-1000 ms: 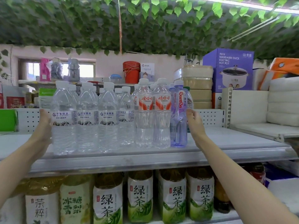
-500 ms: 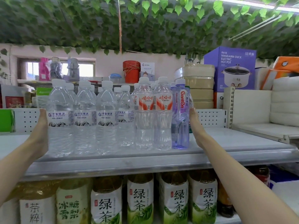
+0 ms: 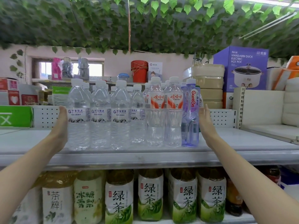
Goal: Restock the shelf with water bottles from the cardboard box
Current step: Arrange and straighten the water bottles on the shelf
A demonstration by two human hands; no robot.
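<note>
A block of water bottles stands on the grey metal shelf [image 3: 145, 159]: several clear ones with blue-and-white labels [image 3: 79, 117] on the left, two with red-and-white labels [image 3: 173, 113] in the middle, and a purple-tinted bottle [image 3: 190, 115] at the right end. My left hand [image 3: 60, 126] lies flat with straight fingers against the leftmost bottle. My right hand [image 3: 206, 122], fingers straight, is held beside the purple bottle, at or just off its right side. No cardboard box is in view.
Green tea and other drink bottles [image 3: 150, 196] fill the shelf below. Behind the water stand stacked beige containers [image 3: 208, 88], a purple hot pot box [image 3: 241, 68] and a red bucket [image 3: 139, 70]. A white shelf unit [image 3: 265, 109] sits at the right; leaves hang overhead.
Both hands have stayed flat at the two ends of the bottle row. The view has shifted slightly; the bottles have barely moved.
</note>
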